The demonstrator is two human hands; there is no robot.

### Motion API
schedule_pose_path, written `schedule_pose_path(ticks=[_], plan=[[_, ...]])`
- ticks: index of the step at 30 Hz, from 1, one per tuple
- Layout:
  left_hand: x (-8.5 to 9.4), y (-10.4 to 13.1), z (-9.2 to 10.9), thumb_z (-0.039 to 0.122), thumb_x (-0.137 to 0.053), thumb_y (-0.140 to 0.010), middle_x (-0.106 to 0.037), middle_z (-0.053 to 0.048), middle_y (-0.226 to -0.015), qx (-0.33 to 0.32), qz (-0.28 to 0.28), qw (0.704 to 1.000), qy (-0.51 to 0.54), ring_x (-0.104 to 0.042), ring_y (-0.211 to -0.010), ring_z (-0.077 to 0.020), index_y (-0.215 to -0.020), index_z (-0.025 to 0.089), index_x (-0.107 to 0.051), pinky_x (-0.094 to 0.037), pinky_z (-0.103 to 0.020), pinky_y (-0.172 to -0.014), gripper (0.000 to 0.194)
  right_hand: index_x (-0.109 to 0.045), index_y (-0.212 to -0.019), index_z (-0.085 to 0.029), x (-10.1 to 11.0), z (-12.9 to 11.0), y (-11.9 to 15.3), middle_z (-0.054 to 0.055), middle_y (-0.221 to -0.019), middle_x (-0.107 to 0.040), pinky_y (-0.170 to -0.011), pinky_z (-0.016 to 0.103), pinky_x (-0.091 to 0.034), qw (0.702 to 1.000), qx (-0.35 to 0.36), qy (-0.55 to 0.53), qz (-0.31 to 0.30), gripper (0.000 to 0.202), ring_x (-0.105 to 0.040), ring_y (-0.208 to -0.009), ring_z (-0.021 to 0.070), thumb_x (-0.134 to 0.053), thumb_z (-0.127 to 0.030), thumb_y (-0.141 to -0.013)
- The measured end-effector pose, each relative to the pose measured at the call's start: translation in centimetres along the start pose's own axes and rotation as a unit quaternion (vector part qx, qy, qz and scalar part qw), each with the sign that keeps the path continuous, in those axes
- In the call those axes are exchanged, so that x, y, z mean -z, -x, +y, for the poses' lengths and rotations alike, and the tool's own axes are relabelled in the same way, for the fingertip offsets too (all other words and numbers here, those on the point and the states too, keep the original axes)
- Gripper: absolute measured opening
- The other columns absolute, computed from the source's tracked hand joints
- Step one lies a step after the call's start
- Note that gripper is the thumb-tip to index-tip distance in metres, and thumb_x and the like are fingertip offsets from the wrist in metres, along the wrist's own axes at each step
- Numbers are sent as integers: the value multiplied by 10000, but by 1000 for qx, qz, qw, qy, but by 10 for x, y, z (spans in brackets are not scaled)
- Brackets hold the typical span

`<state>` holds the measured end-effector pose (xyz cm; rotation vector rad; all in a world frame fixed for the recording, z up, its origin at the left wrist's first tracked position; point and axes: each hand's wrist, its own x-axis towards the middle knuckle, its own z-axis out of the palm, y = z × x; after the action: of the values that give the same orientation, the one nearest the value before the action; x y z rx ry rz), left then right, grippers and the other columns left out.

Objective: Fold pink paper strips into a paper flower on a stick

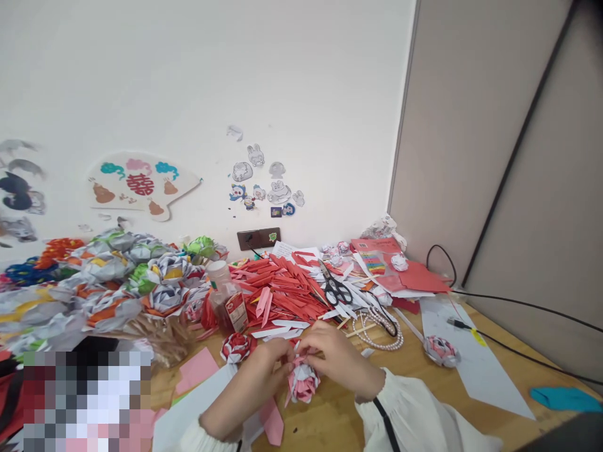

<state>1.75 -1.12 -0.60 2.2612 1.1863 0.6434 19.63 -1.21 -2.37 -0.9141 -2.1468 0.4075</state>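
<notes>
A pink and white folded paper flower (303, 382) lies tilted over the table between my two hands. My left hand (276, 364) pinches its upper left part, fingers closed on the paper. From the other side, my right hand (330, 351) has its thumb and fingers bent onto the flower's pink base. Just left of my left hand sits a red and white paper flower (237, 346). Below my left wrist is a folded pink paper strip (272, 422), partly over a white sheet (188, 408). My fingers hide part of the flower's back.
A heap of red folded paper strips (282, 282) lies behind my hands, with black-handled scissors (336, 289) on it. Many paper flowers (164, 276) fill the left. A pearl string (398, 339), another flower (441, 349) and a black cable (509, 351) lie right. A plastic bottle (223, 301) stands behind.
</notes>
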Motion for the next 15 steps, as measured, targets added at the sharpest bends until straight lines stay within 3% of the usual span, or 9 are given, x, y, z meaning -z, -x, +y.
schedule_pose_path(ticks=[3, 8, 15], plan=[[-3, -1, -4, 148, -473, -696, -583, -9, -652, 9, 6, 1000, -4, -499, -632, -152, -631, 173, -542, -347, -226, -593, 98, -649, -812, -207, 1, 4, 0, 1, -759, -622, -677, 226, -382, 1000, 13, 5, -20, 115, -516, -810, 149, -618, -111, -756], [-5, -3, -8, 168, -484, -705, -588, -12, -651, 16, -42, 999, 15, -498, -626, -151, -627, 163, -554, -355, -225, -587, 105, -654, -775, -206, -4, 5, 1, -5, -740, -620, -682, 221, -386, 1000, 1, -12, -22, 96, -522, -794, 145, -662, -125, -724], [-2, 1, 7, 171, -466, -711, -606, -19, -664, 17, -20, 998, -49, -504, -602, -147, -642, 167, -579, -342, -226, -556, 132, -647, -734, -198, -15, 3, 3, -5, -718, -605, -663, 224, -385, 999, -39, -16, -7, 127, -533, -758, 144, -644, -74, -708]])
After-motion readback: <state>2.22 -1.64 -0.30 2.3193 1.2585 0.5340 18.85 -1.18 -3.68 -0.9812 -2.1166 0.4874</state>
